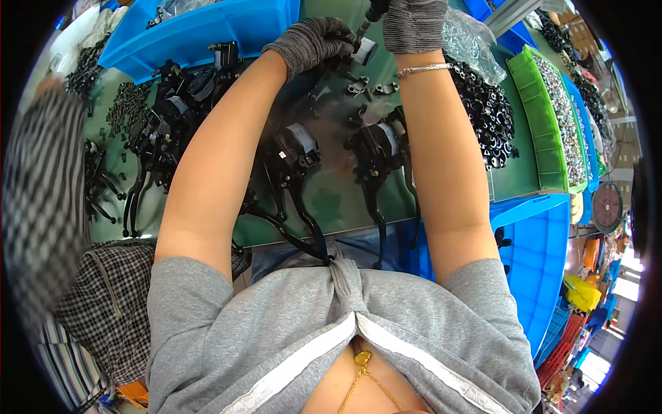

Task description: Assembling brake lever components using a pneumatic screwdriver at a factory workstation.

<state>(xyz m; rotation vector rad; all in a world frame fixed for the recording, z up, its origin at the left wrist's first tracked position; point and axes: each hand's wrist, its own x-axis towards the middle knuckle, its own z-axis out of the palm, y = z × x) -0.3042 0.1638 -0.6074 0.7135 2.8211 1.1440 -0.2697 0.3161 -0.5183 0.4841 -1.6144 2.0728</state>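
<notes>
My left hand [314, 47], in a grey knit glove, is closed on a dark part with a white label [364, 51] at the top middle; most of the part is hidden. My right hand [416, 26], gloved too, grips a black driver-like tool [375, 12], its thin shaft pointing down toward that part. Silvery clamps [358, 85] lie just below the hands. Between my forearms, black lever assemblies [296, 148] rest on the green table, one more lever assembly [376, 145] beside my right forearm.
Blue bins stand at the far left [200, 41] and near right [531, 255]. A green bin [541, 124] holds small metal parts. Black clamps [486, 114] are heaped right of my forearm, below a clear bag [472, 48]. Screws [127, 107] lie left. A co-worker's checked sleeve [45, 186] blurs at left.
</notes>
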